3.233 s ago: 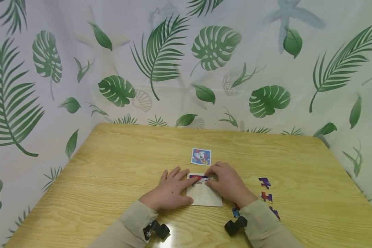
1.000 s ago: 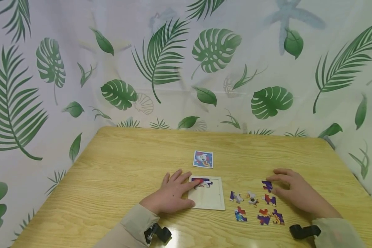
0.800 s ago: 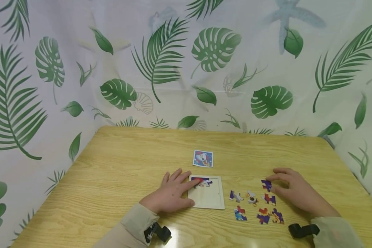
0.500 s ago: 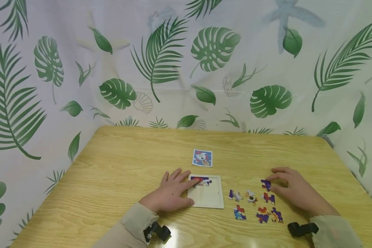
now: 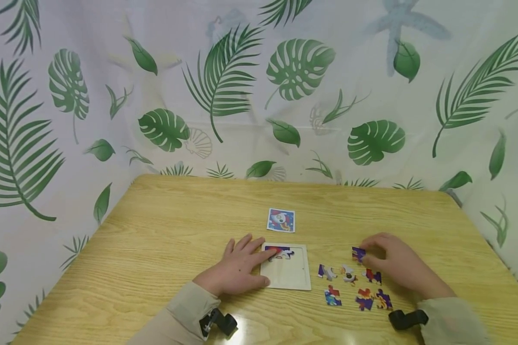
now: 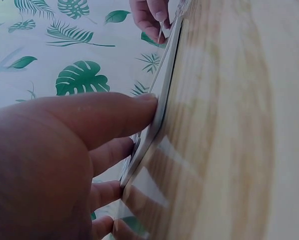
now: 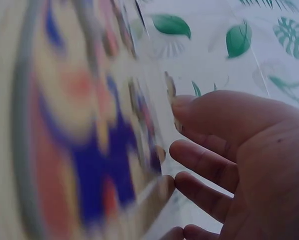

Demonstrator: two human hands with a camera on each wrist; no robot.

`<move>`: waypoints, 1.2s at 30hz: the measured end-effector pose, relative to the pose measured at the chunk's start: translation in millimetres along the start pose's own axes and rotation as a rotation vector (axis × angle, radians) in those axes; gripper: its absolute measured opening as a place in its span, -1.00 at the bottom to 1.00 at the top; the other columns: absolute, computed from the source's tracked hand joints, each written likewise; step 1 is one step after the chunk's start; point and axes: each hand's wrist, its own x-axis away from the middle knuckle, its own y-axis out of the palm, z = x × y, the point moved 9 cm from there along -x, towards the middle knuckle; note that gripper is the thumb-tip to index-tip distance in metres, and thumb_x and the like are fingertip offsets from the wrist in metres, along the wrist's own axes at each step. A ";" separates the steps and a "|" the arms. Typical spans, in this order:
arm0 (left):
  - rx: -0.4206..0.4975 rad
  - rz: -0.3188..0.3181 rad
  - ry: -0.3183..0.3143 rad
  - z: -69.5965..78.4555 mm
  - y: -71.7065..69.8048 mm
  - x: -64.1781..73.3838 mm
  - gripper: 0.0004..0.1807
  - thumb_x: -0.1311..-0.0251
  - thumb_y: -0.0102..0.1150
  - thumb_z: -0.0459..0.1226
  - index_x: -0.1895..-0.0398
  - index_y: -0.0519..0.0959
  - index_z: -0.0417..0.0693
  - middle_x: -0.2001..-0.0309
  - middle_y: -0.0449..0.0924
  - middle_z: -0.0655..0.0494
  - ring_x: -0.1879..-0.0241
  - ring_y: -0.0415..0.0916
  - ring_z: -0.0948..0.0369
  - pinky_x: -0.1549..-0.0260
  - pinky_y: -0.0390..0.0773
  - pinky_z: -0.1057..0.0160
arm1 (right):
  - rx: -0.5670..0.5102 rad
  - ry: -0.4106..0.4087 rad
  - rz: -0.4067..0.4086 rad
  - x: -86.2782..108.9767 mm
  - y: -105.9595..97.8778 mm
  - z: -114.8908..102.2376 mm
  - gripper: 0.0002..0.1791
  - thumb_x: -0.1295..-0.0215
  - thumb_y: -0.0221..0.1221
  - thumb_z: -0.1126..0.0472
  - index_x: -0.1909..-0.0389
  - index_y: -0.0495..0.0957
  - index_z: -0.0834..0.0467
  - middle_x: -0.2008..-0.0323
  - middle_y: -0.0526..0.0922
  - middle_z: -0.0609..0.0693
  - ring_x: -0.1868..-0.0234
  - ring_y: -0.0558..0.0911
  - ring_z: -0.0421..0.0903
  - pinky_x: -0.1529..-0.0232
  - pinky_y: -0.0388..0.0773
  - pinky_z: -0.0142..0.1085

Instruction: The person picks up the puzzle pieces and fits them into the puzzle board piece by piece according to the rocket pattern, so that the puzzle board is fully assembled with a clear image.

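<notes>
In the head view, a square puzzle tray (image 5: 286, 278) lies on the table with joined puzzle pieces (image 5: 285, 252) in its top left part. My left hand (image 5: 237, 270) rests along its left side with fingers spread, the index finger over the joined pieces. In the left wrist view, the thumb (image 6: 114, 112) touches the tray's edge (image 6: 164, 95). Right of the tray, my right hand (image 5: 399, 263) pinches a purple puzzle piece (image 5: 357, 254); the right wrist view shows that piece (image 7: 170, 92) edge-on at the thumb tip, off the table.
Several loose puzzle pieces lie between tray and right hand, among them a white one (image 5: 348, 274), a red and blue one (image 5: 333, 295) and an orange and purple one (image 5: 364, 299). A picture card (image 5: 281, 220) lies behind the tray. A leaf-patterned cloth (image 5: 241, 96) hangs behind the table.
My right hand left the tray for the far right piece, paused there, and has now shifted it slightly left, off the table. The left hand has stayed on the tray.
</notes>
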 end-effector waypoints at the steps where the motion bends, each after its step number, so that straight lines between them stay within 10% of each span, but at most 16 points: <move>1: -0.002 0.001 0.000 0.1 -0.1 0.0 -0.22 -0.35 0.15 0.12 -0.60 0.18 0.27 -0.59 0.00 0.00 -0.58 -0.26 -0.11 -0.40 -0.22 -0.37 | -0.008 -0.010 -0.001 -1.4 1.9 -5.0 -0.60 -0.32 0.34 -0.01 -0.07 0.65 0.12 -0.14 0.59 0.18 -0.24 0.46 0.30 -0.24 0.28 0.31; 24: 0.000 -0.005 -0.027 -0.8 0.4 -1.2 -0.21 -0.34 0.15 0.13 -0.60 0.16 0.32 -0.60 -0.02 0.03 -0.58 -0.29 -0.11 -0.40 -0.27 -0.36 | -0.016 -0.106 -0.084 -49.2 64.0 -97.2 -0.77 -0.35 0.32 0.08 0.03 0.67 0.02 -0.04 0.63 -0.02 -0.20 0.52 0.13 -0.28 0.36 0.15; 36: -0.008 -0.004 -0.019 -1.5 2.9 -2.9 -0.21 -0.33 0.14 0.14 -0.60 0.18 0.33 -0.60 -0.01 0.02 -0.58 -0.27 -0.13 -0.39 -0.27 -0.37 | 0.067 -0.074 -0.006 -51.9 71.7 -107.0 -0.82 -0.29 0.37 0.09 0.10 0.71 -0.04 0.05 0.58 -0.07 -0.08 0.52 0.07 -0.15 0.46 0.08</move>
